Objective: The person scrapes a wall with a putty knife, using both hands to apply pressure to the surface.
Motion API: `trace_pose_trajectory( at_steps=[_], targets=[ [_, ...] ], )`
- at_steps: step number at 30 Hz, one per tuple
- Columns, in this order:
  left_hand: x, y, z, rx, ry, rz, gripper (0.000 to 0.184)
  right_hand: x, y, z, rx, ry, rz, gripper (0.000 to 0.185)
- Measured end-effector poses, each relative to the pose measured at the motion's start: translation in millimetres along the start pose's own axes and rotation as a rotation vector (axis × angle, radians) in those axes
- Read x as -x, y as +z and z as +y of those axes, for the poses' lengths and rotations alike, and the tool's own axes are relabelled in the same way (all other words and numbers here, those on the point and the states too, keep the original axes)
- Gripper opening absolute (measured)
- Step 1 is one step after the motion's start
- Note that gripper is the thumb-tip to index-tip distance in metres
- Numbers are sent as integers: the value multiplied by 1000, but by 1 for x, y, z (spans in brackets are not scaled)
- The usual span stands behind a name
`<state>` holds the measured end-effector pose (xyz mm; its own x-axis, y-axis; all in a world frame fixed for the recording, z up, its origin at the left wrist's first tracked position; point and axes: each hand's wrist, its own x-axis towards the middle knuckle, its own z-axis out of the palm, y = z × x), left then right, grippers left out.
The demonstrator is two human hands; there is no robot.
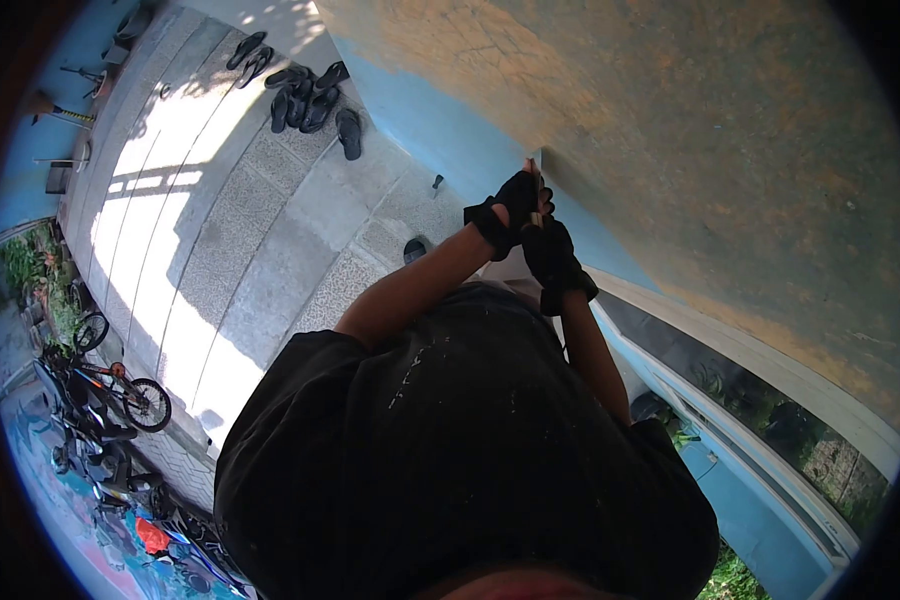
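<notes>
Both my hands wear black fingerless gloves and meet in front of me at the wall. My left hand (511,208) is closed around what looks like a scraper (537,217), its thin metal edge near the wall's surface. Just below it, my right hand (555,255) is closed on the light wooden-looking handle end. Most of the tool is hidden by the gloves. The wall (630,130) has blue paint along its lower strip, and a large brown and ochre patch spreads above that.
Several dark sandals (305,97) lie on the tiled floor (300,225) near the wall. A small dark object (438,182) is on the floor close by. Bicycles (120,385) and motorbikes stand far left. A window frame (750,450) is at lower right.
</notes>
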<state>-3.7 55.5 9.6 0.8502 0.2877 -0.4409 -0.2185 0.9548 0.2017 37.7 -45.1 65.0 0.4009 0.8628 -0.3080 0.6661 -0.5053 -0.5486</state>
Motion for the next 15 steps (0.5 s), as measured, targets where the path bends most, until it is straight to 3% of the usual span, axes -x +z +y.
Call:
trace_pose_trajectory(
  at_steps=[3,5,6,8,12,13,15],
  targets=[
    [-6,-18,11,56,14,-79,45,-17,17,14,-41,112,58,31],
    [-12,-21,5,148,-42,-41,44,-13,26,30,134,-147,107,31],
    [-6,-16,2,154,-48,-33,44,-5,22,29,132,-140,98,31],
    [1,-4,1,82,-74,-96,44,1,2,15,-57,134,-50,35],
    [-3,-4,4,83,-52,-57,45,-4,-9,-2,-98,180,-35,32],
    [-4,-11,5,153,-34,-146,46,-4,-6,-3,-97,182,-30,32],
    [-4,-6,9,131,-33,-110,48,-1,3,0,-42,39,85,35]
  ],
)
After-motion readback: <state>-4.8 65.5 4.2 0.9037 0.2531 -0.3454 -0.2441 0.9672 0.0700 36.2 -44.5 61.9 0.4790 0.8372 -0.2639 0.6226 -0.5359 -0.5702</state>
